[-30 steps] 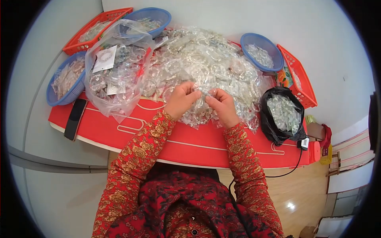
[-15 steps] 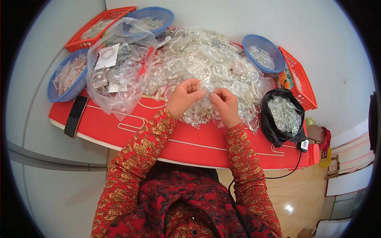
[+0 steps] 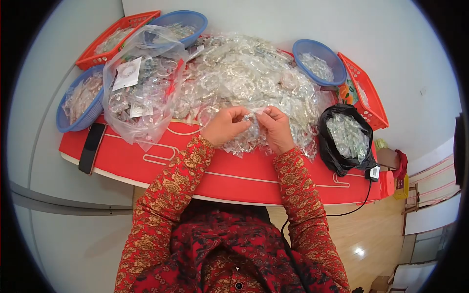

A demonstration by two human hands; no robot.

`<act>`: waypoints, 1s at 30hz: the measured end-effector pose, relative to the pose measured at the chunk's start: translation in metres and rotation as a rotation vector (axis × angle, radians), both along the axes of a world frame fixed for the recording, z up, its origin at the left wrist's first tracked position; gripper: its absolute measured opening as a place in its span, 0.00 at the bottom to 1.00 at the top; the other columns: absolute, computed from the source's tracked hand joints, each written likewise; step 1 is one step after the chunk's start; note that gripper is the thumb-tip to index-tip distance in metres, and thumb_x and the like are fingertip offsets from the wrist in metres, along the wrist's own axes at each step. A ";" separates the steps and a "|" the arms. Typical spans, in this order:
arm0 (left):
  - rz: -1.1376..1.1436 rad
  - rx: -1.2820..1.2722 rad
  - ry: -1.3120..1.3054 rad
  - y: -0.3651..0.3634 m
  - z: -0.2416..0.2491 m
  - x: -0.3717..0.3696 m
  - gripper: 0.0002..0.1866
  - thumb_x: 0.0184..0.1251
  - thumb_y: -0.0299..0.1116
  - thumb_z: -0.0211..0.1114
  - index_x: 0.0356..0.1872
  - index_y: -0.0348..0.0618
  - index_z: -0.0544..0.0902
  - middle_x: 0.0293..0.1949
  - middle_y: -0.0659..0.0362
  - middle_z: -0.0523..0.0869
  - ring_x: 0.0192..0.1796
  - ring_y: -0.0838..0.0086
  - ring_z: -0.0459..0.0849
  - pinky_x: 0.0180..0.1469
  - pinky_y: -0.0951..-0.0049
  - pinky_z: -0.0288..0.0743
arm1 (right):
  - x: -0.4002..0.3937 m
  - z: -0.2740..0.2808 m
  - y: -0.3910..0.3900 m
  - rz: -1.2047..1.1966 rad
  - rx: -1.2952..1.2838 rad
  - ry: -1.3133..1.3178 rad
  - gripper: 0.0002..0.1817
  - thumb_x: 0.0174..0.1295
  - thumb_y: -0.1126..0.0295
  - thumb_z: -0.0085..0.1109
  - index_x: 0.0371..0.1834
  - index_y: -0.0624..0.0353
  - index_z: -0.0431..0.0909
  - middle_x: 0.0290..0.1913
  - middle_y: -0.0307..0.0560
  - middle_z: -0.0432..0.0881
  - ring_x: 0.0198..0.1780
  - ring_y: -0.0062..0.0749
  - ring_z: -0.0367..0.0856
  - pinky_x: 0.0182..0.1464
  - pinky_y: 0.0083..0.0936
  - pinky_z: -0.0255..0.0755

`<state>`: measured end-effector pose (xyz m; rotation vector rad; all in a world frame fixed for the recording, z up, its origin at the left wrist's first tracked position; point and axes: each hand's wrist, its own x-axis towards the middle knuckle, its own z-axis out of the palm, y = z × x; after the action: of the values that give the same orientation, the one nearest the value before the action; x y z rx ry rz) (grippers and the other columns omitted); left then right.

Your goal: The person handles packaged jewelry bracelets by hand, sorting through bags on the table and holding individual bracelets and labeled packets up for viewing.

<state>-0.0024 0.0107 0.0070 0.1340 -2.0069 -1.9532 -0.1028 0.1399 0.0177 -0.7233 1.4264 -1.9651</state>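
Both my hands meet over the front of a large pile of clear plastic packets (image 3: pixel 234 73) with shiny contents, heaped on a red-covered table (image 3: pixel 234 180). My left hand (image 3: pixel 227 126) has its thumb and fingers pinched at a small clear packet (image 3: pixel 254 114). The other side of that packet is between the thumb and fingers of my right hand (image 3: pixel 276 128). The see-through film blends with the pile behind it, so its contents cannot be made out.
A clear bag (image 3: pixel 144 97) of packets and a phone (image 3: pixel 92 148) lie left. Blue baskets (image 3: pixel 88 117) (image 3: pixel 320 63) and red baskets (image 3: pixel 376 110) edge the pile. A black bag (image 3: pixel 334 156) with packets stands right, beside a cable (image 3: pixel 364 202).
The view has shifted slightly. My fingertips have moved slightly, and the clear film between them shows more plainly now.
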 end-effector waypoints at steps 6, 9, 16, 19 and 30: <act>-0.012 -0.035 -0.010 0.001 -0.003 -0.002 0.09 0.56 0.32 0.61 0.31 0.36 0.76 0.22 0.69 0.71 0.25 0.88 0.65 0.26 0.84 0.61 | -0.005 -0.007 0.000 -0.054 0.024 0.084 0.07 0.57 0.68 0.54 0.26 0.58 0.74 0.22 0.31 0.73 0.21 0.10 0.65 0.23 0.11 0.59; -0.016 0.055 0.003 0.004 -0.002 -0.002 0.09 0.57 0.33 0.59 0.31 0.36 0.76 0.23 0.69 0.73 0.26 0.88 0.66 0.26 0.84 0.62 | -0.003 -0.009 -0.002 -0.042 -0.039 -0.122 0.09 0.59 0.65 0.53 0.28 0.59 0.75 0.23 0.32 0.73 0.22 0.10 0.64 0.23 0.11 0.59; -0.036 0.143 -0.025 0.001 -0.005 -0.001 0.08 0.59 0.33 0.58 0.33 0.39 0.77 0.26 0.70 0.74 0.27 0.88 0.69 0.29 0.84 0.65 | -0.001 0.010 0.006 0.097 0.108 0.127 0.09 0.56 0.69 0.54 0.37 0.62 0.76 0.24 0.32 0.73 0.24 0.13 0.68 0.26 0.12 0.63; 0.019 -0.112 0.015 -0.001 -0.013 -0.005 0.08 0.60 0.33 0.57 0.33 0.39 0.76 0.26 0.70 0.74 0.26 0.87 0.69 0.29 0.84 0.66 | -0.002 0.009 0.004 0.101 0.129 0.270 0.07 0.55 0.70 0.54 0.35 0.61 0.75 0.23 0.32 0.72 0.25 0.14 0.69 0.27 0.14 0.64; -0.019 0.251 -0.098 0.001 0.007 0.003 0.14 0.56 0.26 0.61 0.43 0.39 0.71 0.27 0.66 0.76 0.26 0.88 0.73 0.26 0.89 0.68 | -0.010 -0.007 0.002 -0.070 0.042 0.189 0.07 0.61 0.69 0.46 0.31 0.60 0.72 0.20 0.34 0.70 0.22 0.12 0.66 0.23 0.12 0.60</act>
<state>0.0011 0.0119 0.0142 0.2770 -1.8173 -2.2448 -0.1133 0.1418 0.0107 -0.8702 1.6198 -1.9551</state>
